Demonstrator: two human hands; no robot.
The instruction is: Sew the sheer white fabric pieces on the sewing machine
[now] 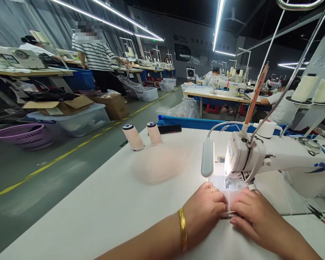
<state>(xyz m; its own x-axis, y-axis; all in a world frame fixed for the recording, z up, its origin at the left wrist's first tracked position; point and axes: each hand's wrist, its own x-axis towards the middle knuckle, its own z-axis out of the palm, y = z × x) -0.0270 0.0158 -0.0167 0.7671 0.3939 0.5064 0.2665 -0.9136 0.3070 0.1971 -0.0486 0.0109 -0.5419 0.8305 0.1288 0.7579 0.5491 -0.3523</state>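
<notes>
At the front of a white sewing machine (245,155), both hands grip a small piece of pale, sheer fabric (228,198). My left hand (204,206) has its fingers curled over the fabric's left side. Closed on the right side is my right hand (253,213), its thumb below and its fingertips near the presser foot (229,183). The fabric's near edge shows as a dark fold between the hands. A lit lamp (207,158) hangs just left of the needle area. Sheer, pale pink fabric (161,162) lies further left on the white table (119,213).
Two thread cones (133,138) and a black phone-like object (169,128) stand at the table's far edge. Red-handled thread snips (322,218) lie at right. Past the table are a purple basket (24,136), plastic bins, boxes and people at other machines.
</notes>
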